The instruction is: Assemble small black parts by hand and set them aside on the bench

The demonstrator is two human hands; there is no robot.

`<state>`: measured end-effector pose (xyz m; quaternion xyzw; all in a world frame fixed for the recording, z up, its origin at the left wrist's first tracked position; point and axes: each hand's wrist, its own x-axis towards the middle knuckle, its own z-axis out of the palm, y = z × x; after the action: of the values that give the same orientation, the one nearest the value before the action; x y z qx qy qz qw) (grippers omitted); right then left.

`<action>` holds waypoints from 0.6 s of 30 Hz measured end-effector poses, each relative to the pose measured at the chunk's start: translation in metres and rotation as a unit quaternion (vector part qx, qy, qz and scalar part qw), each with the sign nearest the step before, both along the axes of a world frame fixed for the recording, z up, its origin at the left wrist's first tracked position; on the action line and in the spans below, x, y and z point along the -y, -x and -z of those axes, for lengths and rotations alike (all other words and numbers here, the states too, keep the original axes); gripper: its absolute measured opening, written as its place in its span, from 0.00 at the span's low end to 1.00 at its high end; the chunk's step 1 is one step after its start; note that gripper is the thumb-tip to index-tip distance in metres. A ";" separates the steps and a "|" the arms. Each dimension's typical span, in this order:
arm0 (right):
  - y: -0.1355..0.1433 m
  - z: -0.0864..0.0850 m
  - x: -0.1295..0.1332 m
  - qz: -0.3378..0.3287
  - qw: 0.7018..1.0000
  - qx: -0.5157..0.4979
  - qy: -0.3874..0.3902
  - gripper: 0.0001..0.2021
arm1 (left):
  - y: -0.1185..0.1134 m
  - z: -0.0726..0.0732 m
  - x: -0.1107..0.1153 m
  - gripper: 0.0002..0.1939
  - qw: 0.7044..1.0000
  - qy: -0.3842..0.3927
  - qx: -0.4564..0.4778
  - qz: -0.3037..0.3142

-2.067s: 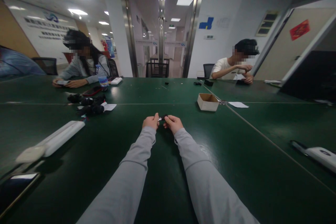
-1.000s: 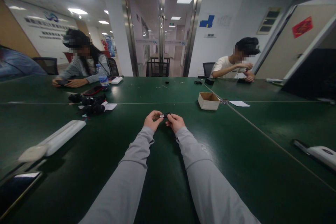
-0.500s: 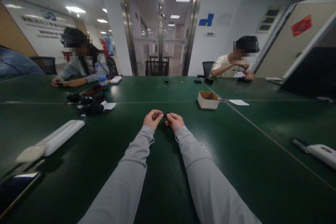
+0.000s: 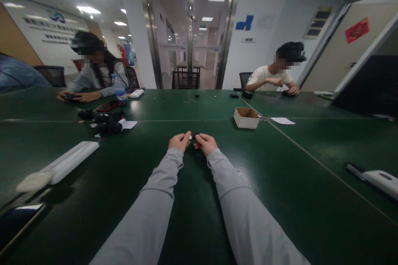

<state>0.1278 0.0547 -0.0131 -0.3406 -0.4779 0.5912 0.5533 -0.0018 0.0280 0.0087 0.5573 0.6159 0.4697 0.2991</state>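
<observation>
A small dark object [image 4: 194, 136] with a pale, shiny left end is held between my two hands, just above the green table [image 4: 199, 165]. My left hand [image 4: 179, 142] pinches its pale end between thumb and fingers, the thumb pointing up. On the dark end, my right hand [image 4: 206, 143] has its thumb and curled fingers closed. Fingers cover much of the object, and its exact kind is too small to make out.
An open cardboard box [image 4: 246, 121] stands right of my hands, near a white paper [image 4: 282, 121]. Black items [image 4: 107, 123], a white case [image 4: 74, 161] and a phone [image 4: 20, 225] lie left. Two people sit across the table, a water bottle [image 4: 120, 90] beside one.
My left thumb has lifted and turned upright at the pale end. The object tilts slightly differently between my hands. Across the table, the right person's hand has lowered.
</observation>
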 end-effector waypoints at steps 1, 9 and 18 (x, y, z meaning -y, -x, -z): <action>0.000 0.000 0.000 -0.002 1.000 0.002 -0.001 0.18 | -0.001 -0.002 0.002 0.26 1.000 0.009 -0.023 -0.016; 0.000 -0.001 0.001 0.004 1.000 0.013 0.000 0.18 | -0.003 0.004 -0.001 0.16 0.991 -0.097 0.076 0.043; -0.001 -0.002 0.002 0.008 1.000 0.022 -0.008 0.17 | -0.004 0.005 -0.001 0.15 0.992 -0.083 0.084 0.054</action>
<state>0.1286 0.0531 -0.0115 -0.3532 -0.4920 0.5749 0.5502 0.0019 0.0293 0.0036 0.5715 0.5165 0.5472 0.3274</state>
